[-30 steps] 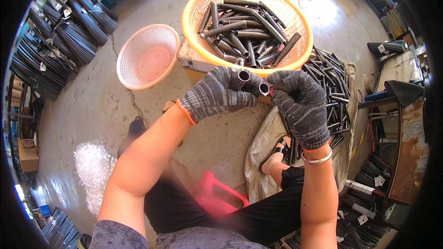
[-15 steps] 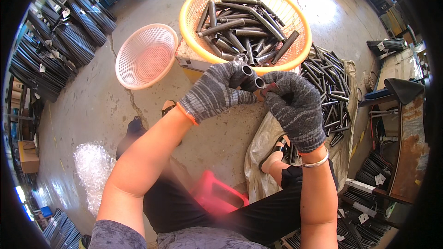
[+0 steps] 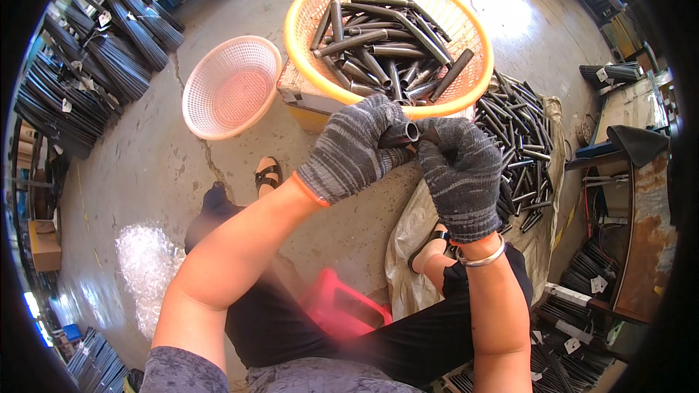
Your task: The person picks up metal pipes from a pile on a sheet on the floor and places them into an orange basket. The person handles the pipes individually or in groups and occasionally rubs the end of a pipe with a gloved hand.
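Observation:
My left hand (image 3: 351, 151), in a grey striped knit glove, is wrapped round a short black metal tube (image 3: 397, 136). The tube's open end points right, towards my other hand. My right hand (image 3: 464, 178), gloved the same way, has its fingers closed in a pinch beside that end. Between its fingertips shows a sliver of something dark, too small to name. Just beyond both hands stands an orange plastic basket (image 3: 293, 49) with many similar black tubes (image 3: 397, 51) inside.
A pink basket (image 3: 231, 87) lies left of the orange one, which rests on a box (image 3: 302, 98). More tubes (image 3: 520, 149) are heaped on a sheet (image 3: 415, 236) to the right. Tube bundles (image 3: 120, 51) line the left side. A red plastic object (image 3: 342, 306) is between my legs.
Two tube ends showed in my left hand before; only one shows now. My left hand has shifted slightly right, and my right hand slightly left, so they are closer together.

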Demonstrator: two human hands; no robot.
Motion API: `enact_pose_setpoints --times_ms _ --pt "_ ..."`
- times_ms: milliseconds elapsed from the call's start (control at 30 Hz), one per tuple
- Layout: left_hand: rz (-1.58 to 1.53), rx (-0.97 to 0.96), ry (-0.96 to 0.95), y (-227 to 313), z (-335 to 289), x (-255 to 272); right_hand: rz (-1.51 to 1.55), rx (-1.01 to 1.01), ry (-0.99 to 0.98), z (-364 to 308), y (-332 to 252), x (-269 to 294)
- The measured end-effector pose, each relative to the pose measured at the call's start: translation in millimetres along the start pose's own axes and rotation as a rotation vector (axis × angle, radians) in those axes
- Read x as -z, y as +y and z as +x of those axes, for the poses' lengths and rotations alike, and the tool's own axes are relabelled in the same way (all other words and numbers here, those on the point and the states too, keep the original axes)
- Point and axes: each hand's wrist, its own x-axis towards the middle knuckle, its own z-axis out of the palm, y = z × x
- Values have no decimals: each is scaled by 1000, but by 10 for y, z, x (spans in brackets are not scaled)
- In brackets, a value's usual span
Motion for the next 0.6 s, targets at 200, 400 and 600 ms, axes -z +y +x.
enact_pose_setpoints --times_ms 200,400,600 --pt "164 -105 53 -6 -2 -40 -36 -15 32 -11 47 -63" --pt "-33 -61 34 -16 -15 -47 5 -30 32 2 96 -63" --pt "-415 278 -247 71 21 100 89 -105 17 73 62 46"
